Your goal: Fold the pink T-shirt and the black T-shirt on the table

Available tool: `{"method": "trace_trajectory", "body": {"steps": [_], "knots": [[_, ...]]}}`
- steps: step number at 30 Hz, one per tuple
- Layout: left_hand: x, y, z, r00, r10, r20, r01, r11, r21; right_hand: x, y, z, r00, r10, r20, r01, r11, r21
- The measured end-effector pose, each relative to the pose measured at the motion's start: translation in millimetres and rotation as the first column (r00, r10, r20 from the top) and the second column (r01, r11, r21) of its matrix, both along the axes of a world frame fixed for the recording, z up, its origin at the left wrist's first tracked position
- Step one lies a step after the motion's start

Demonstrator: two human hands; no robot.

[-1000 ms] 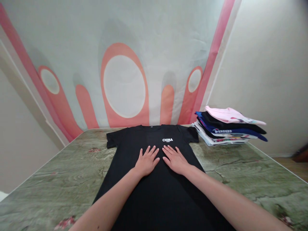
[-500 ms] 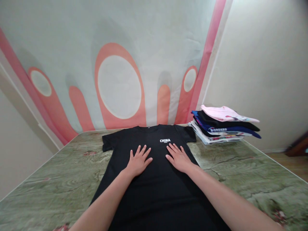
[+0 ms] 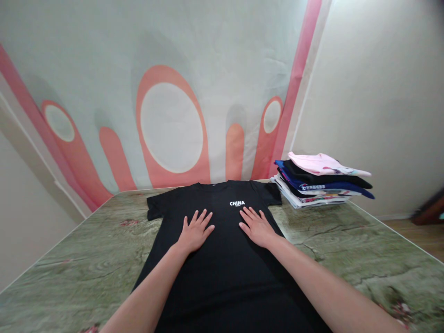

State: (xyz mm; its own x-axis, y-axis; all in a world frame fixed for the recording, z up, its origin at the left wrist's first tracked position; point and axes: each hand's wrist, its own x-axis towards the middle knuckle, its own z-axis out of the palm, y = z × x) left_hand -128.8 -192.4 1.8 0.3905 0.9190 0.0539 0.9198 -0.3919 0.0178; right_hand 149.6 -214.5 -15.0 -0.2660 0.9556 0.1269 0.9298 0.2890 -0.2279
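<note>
A black T-shirt (image 3: 222, 263) lies spread out, its collar toward the wall and its lower part running out of view below. White "CHINA" lettering (image 3: 237, 203) is printed on the chest at the right. My left hand (image 3: 194, 231) rests palm down on the left of the chest, fingers spread. On the right of the chest, just below the lettering, my right hand (image 3: 257, 226) also lies flat with its fingers apart. Neither hand grips the cloth. Both short sleeves are laid outward, and my forearms cover parts of the shirt's sides.
The shirt lies on a table (image 3: 79, 259) with a green-grey wood-grain surface. A stack of folded clothes (image 3: 322, 180), pink on top, stands at the back right and overhangs to the right. Behind the table's far edge rises a wall (image 3: 222, 55) with pink-orange shapes.
My left hand has slid slightly to the left over the shirt. My right hand stays in nearly the same place, and the view has shifted a little.
</note>
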Motion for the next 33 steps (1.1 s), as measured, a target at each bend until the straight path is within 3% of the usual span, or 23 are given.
{"method": "trace_trajectory", "body": {"steps": [20, 33], "knots": [[5, 43, 1.1, 1.000, 0.024, 0.007, -0.024, 0.999, -0.023, -2, 30, -0.8, 0.999, -0.041, 0.017, 0.041, 0.999, -0.005], [4, 46, -2.6, 1.000, 0.007, 0.021, -0.007, 1.000, -0.007, 0, 34, -6.9, 0.999, -0.044, -0.025, 0.046, 0.997, 0.060]]}}
